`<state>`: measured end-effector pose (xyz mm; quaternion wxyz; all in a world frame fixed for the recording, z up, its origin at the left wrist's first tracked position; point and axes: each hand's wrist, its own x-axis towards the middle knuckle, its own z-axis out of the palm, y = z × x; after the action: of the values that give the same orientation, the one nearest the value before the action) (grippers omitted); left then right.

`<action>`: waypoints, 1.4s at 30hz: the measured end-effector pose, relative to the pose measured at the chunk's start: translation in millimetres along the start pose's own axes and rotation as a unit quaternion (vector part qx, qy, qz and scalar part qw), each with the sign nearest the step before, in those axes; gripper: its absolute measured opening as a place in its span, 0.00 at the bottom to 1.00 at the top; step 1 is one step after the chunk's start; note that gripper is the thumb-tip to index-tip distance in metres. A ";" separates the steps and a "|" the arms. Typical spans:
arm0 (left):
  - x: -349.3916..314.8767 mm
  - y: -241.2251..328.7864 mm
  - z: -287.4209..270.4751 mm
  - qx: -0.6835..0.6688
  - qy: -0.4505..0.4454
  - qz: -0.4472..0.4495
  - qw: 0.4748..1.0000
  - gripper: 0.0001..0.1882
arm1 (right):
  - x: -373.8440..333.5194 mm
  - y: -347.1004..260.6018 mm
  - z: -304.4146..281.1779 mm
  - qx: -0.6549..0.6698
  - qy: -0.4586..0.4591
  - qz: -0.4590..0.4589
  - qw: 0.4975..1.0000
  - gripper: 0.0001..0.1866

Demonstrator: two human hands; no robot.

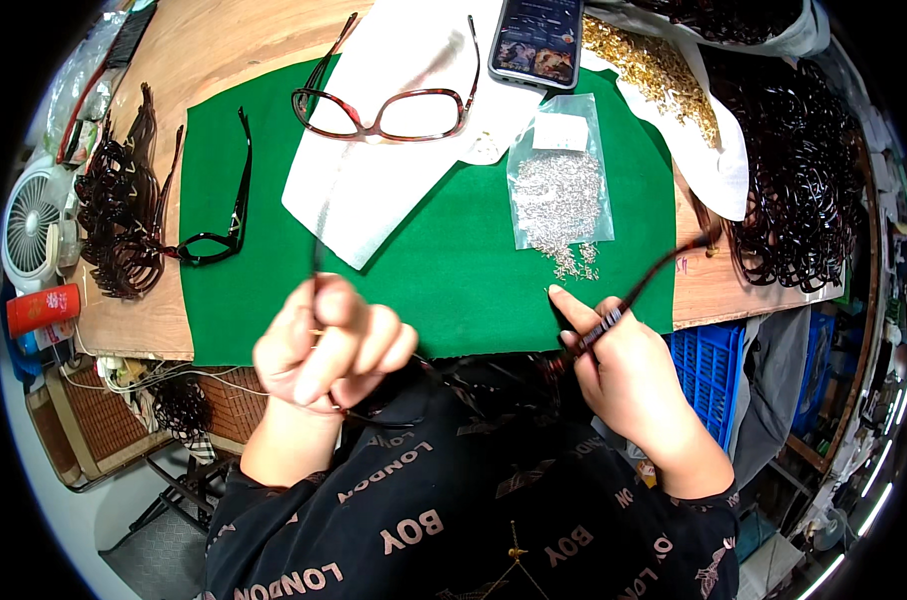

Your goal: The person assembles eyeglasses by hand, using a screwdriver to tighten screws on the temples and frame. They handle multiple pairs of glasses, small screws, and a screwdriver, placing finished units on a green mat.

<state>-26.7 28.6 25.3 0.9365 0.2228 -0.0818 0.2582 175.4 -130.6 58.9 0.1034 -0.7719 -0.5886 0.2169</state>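
Observation:
My right hand (624, 370) is closed around a dark brown eyeglass temple (642, 290), which slants up to the right. Its index finger stretches toward tiny silver screws (571, 262) spilled at the mouth of a clear bag (562, 120). My left hand (339, 345) is raised with curled fingers, shut on a thin dark rod (320, 235) that points away and is blurred. A dark curved piece (389, 423) shows below that hand. Between my hands, dark frame parts blend into the black shirt, and whether they join the temple is unclear.
Tortoiseshell eyeglasses (379, 115) lie on a white cloth (359, 215) over a green mat (444, 310). A phone (537, 45) sits behind the bag. Piled frames (799, 180) and gold-coloured small parts (664, 75) are right; more frames (129, 205) and a fan (36, 225) left.

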 end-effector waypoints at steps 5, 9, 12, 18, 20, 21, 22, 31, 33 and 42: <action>-2.3 -34.9 -8.2 -0.133 0.040 -0.045 0.989 0.14 | 1.4 0.4 -2.8 0.009 -0.003 0.011 1.000 0.20; -5.2 -48.8 -17.3 -0.209 0.078 -0.096 0.970 0.15 | 2.1 -1.4 -2.0 0.046 0.016 -0.001 0.999 0.20; -4.2 -52.3 -17.2 -0.232 0.163 -0.125 0.951 0.15 | 9.5 1.4 -2.4 0.455 -0.135 0.005 0.880 0.20; -4.8 -56.8 -22.0 -0.187 0.163 -0.148 0.957 0.14 | 23.9 -22.5 -2.6 0.706 -0.332 0.160 0.605 0.18; -4.8 -58.9 -22.1 -0.185 0.159 -0.142 0.959 0.14 | 27.1 -24.4 -0.5 0.718 -0.325 0.171 0.590 0.18; -5.3 -58.1 -21.8 -0.179 0.168 -0.144 0.959 0.14 | 28.2 -25.0 0.2 0.725 -0.321 0.177 0.583 0.18; -5.4 -57.2 -21.2 -0.174 0.177 -0.146 0.958 0.14 | 28.1 -24.7 0.1 0.725 -0.323 0.179 0.582 0.18; -8.5 -58.7 -27.6 -0.181 0.154 -0.170 0.956 0.14 | 27.2 -23.1 -6.1 0.726 -0.330 0.213 0.564 0.17; -8.3 -58.1 -28.1 -0.182 0.146 -0.179 0.956 0.15 | 26.8 -23.4 -9.3 0.723 -0.332 0.225 0.562 0.17; -14.8 -40.5 -13.2 -0.102 0.111 -0.173 0.973 0.13 | 14.2 -7.8 -2.9 0.515 -0.211 0.022 0.831 0.15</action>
<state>-17.8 -3.0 -5.6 0.9879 0.1074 0.0365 0.1054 173.0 -114.6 61.7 0.3544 -0.5552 -0.3817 0.6484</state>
